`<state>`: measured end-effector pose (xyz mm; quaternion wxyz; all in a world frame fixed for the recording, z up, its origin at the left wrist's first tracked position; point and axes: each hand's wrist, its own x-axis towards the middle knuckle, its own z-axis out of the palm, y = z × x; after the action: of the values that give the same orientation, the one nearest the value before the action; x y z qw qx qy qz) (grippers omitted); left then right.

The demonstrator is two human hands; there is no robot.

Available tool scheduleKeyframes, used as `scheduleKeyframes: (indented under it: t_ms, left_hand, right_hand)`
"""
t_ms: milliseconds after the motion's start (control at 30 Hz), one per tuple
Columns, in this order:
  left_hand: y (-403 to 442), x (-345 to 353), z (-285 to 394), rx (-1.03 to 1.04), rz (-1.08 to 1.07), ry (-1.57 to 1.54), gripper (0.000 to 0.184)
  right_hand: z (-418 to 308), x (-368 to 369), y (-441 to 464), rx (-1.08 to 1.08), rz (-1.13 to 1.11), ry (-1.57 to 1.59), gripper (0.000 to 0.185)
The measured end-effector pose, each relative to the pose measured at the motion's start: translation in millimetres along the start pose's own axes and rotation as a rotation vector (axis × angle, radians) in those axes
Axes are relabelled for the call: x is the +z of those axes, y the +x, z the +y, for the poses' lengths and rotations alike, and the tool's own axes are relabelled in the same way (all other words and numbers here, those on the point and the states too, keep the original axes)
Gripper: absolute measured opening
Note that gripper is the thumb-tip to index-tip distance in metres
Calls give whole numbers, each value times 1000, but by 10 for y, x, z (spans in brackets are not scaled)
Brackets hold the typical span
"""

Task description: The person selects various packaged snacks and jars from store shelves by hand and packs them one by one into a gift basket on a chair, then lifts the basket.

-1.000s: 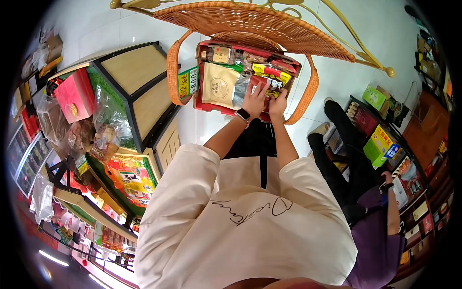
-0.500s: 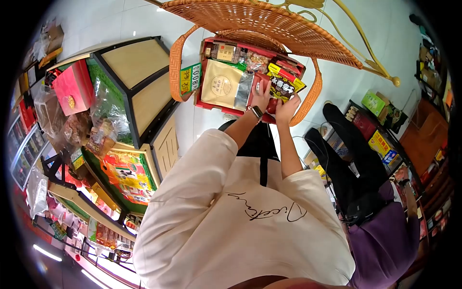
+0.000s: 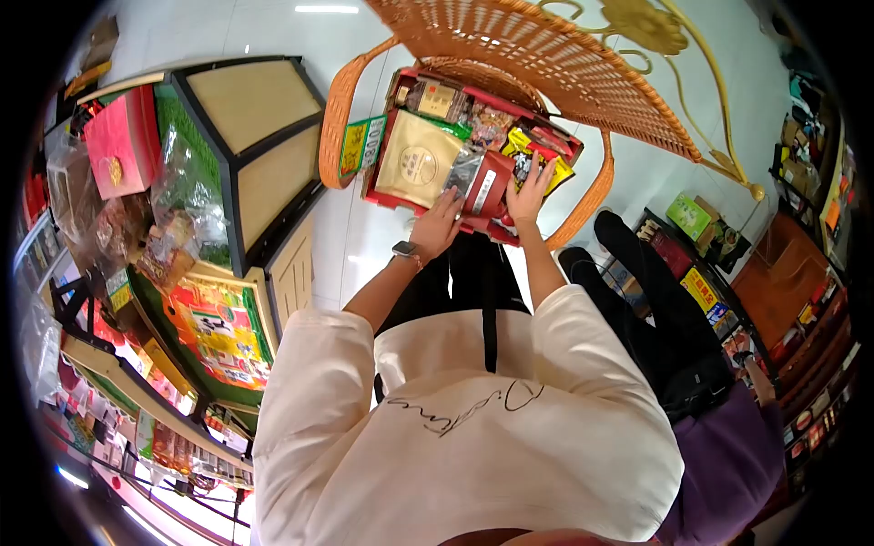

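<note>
A red gift box (image 3: 381, 195) holds several packed foods inside a woven basket (image 3: 339, 114) with looped handles. My left hand (image 3: 439, 223), with a watch at the wrist, lies at the box's near edge, fingers stretched out beside a silver-and-clear packet (image 3: 464, 170). My right hand (image 3: 531, 189) rests with spread fingers on a yellow-and-black snack packet (image 3: 557, 174) at the box's right side. Between the hands is a dark red box (image 3: 488, 187) with a white label. A cream pouch (image 3: 417, 162) fills the left part. Behind it sits a clear jar (image 3: 437, 100).
A green price card (image 3: 362, 148) is by the left handle. Left stands a wooden display stand (image 3: 244, 109) with a pink box (image 3: 133, 143) and bagged goods. A gold metal frame (image 3: 719, 100) curves at upper right. A person in purple (image 3: 728, 464) is at right, beside shelved goods.
My left hand has moved left and down, off the yellow-and-black packet, to the box's near edge. The dark red box shows more fully. My right hand stays on the packet, which sits lower.
</note>
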<state>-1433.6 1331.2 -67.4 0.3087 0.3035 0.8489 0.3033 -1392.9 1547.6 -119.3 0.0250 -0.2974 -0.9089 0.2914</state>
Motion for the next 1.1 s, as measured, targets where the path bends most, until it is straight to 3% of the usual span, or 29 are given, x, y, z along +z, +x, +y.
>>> scheduleKeyframes:
  t_ms: [167,233,267,433,533,633,733,767,833,867,900,933,967,1067,1100]
  left_hand:
    - [-30,159,84,-76,100,-12,50]
    - [-33,158,124,-72,149,-10,51]
    - [-41,133,139,-139,80,-58,56]
    - [-415,-58,27,-486,-145,-227,34]
    - [-1157,-250,30,-541,129,-308,31]
    - [-2111,-187,-100,-649,352,-396,32]
    - [-3260,124,-291,-800,518,-404,32]
    - [-3689,301,-369,-865,555,-375,33]
    - [-4559,561,-297,-925,574,-261,36]
    - [-4938,1130,-636,-1106,662,-329,37]
    - [-5345,1343,-507,-1019,791,-238,37]
    - [-5644,1621,-496,-1248,866,-408,35]
    - [-5935,1958,-490,-1336,917,-562,34]
    - [-6497,2728,36,-1585,956,-861,30]
    - [-6538,2774,309,-1623,984,-1206,30]
  right_hand:
    - [231,-10,219,115,-175,324,55]
    - [257,-118,256,59,-238,319,51]
    - [259,-180,213,-19,-242,273,54]
    - [103,-450,-239,-371,-326,-183,68]
    - [206,-412,-472,-172,-423,0,74]
    - [24,-501,-652,-230,-418,-129,56]
    - [-154,-325,-838,-162,-480,12,38]
    - [-253,-219,-904,-16,-611,260,29]
    - [119,475,-760,247,-1028,354,30]
    - [-417,268,-985,-23,-1003,73,33]
    - [-844,31,-1263,-301,-936,-199,36]
    - [-824,255,-1377,-412,-926,-126,37]
    - [-802,527,-1464,-518,-924,-56,37]
    - [-1318,612,-1871,-484,-1192,-102,38]
    - [-1542,540,-1999,-469,-1252,-170,38]
